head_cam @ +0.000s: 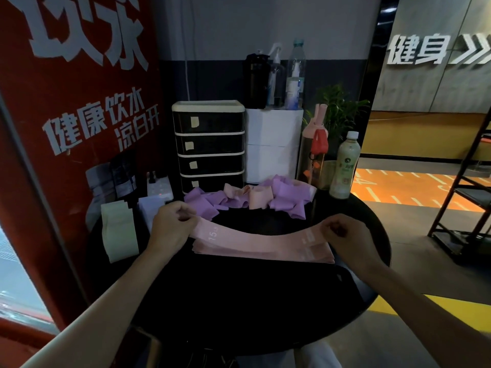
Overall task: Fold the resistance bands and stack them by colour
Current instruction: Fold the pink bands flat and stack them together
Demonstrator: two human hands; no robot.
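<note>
L hand [171, 224]: fingers curled, pinching left end of pink band [255, 236]
R hand [342, 233]: fingers curled, pinching right end of same band
Pink band: stretched flat btwn both hands, just above pink stack [260, 251] (printed "15 LB")
Pink stack: centre of round black table [252, 301]
Green stack [119, 229]: table's left edge
Loose pile [252, 199]: purple + peach bands, unfolded, behind pink stack

Band [252, 237] above folded stack [265, 255], loose bands [239, 199] behind
</note>
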